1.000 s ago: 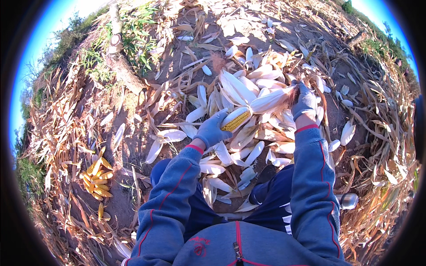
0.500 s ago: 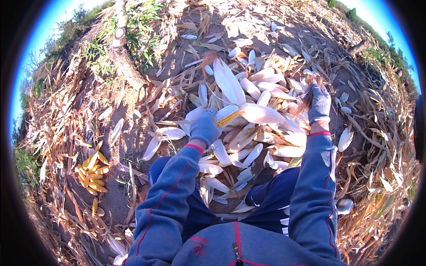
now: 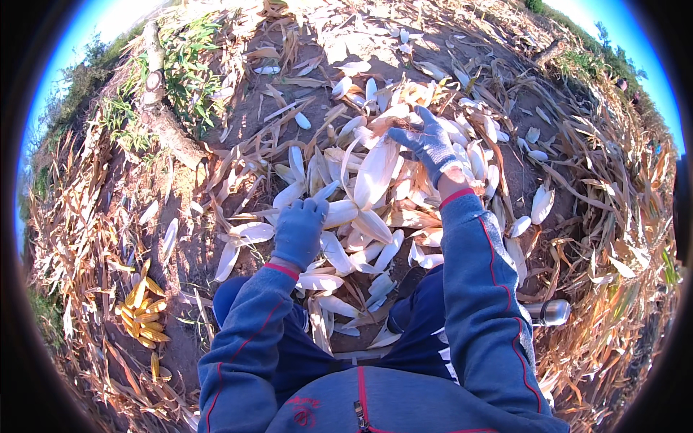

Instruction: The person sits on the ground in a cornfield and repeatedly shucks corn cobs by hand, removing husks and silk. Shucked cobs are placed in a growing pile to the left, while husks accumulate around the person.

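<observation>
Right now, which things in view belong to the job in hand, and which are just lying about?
In hand: corn ear in left hand; its open husk near right hand; probably yellow cobs.

Lying about: branch; silvery cylinder; dry leaves.

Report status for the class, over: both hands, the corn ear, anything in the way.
Left grip closed around corn ear, no kernels showing. Right grip spread open by large husk leaf, contact unclear. Loose husks crowd around.

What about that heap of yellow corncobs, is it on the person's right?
No: the heap of yellow corncobs lies off to the person's left.
</observation>
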Available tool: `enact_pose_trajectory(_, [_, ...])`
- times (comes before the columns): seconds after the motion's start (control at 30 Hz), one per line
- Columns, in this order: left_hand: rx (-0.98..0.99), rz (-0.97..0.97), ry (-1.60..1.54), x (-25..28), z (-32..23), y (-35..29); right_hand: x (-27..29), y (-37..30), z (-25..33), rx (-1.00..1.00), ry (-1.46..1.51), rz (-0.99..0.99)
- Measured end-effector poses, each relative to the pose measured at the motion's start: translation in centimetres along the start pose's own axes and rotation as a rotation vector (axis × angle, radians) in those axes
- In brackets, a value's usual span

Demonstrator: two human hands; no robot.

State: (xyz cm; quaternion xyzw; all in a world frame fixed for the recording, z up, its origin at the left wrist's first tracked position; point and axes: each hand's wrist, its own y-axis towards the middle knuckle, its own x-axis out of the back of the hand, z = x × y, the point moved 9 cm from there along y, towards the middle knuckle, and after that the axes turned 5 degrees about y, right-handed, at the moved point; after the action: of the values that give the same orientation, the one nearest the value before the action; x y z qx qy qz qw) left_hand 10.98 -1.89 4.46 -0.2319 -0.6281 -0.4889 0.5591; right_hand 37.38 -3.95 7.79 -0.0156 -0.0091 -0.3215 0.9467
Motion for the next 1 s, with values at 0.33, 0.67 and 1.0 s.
enact_pose_trajectory(0.33, [0.201,0.009,-0.111,-1.6,2.8,-1.2,9.5,-0.5,-0.2,0.177,0.520,-0.482])
enact_pose_trajectory(0.67, [0.985,0.070,-2.141,-6.7,5.5,-1.8,0.9,-2.1,-2.4,-0.034,0.255,0.164])
enact_pose_trajectory(1.0, [0.618,0.016,-2.315,-3.4,1.9,1.2,-11.5,-6.2,-1.3,0.313,-0.547,0.404])
